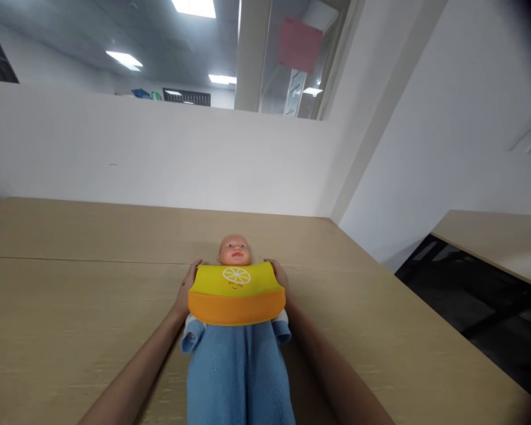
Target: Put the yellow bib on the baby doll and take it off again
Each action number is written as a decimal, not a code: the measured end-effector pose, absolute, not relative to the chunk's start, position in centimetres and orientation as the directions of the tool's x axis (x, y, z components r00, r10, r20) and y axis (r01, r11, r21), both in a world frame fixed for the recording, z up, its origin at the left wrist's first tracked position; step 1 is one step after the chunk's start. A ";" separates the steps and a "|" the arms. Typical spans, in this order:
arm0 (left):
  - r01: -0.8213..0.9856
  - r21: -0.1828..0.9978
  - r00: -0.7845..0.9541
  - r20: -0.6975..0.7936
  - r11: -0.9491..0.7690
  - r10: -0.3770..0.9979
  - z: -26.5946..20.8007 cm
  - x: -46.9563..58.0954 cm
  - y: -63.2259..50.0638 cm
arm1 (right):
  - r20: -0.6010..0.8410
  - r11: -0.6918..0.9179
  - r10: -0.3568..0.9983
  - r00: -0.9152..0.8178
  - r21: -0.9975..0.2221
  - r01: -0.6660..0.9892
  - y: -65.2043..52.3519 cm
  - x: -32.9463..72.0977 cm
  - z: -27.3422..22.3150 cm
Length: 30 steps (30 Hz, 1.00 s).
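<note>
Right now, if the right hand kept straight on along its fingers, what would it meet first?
The right hand would likely meet the baby doll's head first, though depth is unclear and it might pass just beside it.

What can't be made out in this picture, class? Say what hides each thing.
Feet of the doll: head view, cut off by the bottom edge.
The doll's chest: head view, covered by the bib.
Some fingers of the left hand and right hand: head view, hidden by the bib.
Any writing on the pink sheet: head view, too blurred.
</note>
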State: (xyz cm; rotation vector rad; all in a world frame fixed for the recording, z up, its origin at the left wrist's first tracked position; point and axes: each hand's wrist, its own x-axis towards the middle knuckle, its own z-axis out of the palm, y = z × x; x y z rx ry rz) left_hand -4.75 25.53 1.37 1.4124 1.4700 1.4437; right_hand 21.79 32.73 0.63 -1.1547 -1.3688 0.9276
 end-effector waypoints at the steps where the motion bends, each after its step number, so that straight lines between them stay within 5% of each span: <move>1: 0.256 0.948 -0.219 0.247 -0.188 0.944 1.4 -4.7 24.9 | 0.251 0.245 0.967 0.043 -0.963 0.115 32.1 21.9 0.7; 8: 0.176 0.960 -0.136 0.243 -0.217 0.961 1.9 -4.7 19.8 | 0.278 0.268 0.959 0.054 -0.952 0.147 25.3 22.9 2.0; 17: 0.152 0.957 -0.240 0.276 -0.245 0.931 1.7 -4.2 12.7 | 0.282 0.280 0.960 -0.002 -0.952 0.128 16.1 23.7 3.6; 30: 0.239 0.931 -0.226 0.329 -0.275 0.917 0.9 -4.0 12.6 | 0.359 0.365 0.931 -0.063 -0.914 0.175 15.7 23.4 2.8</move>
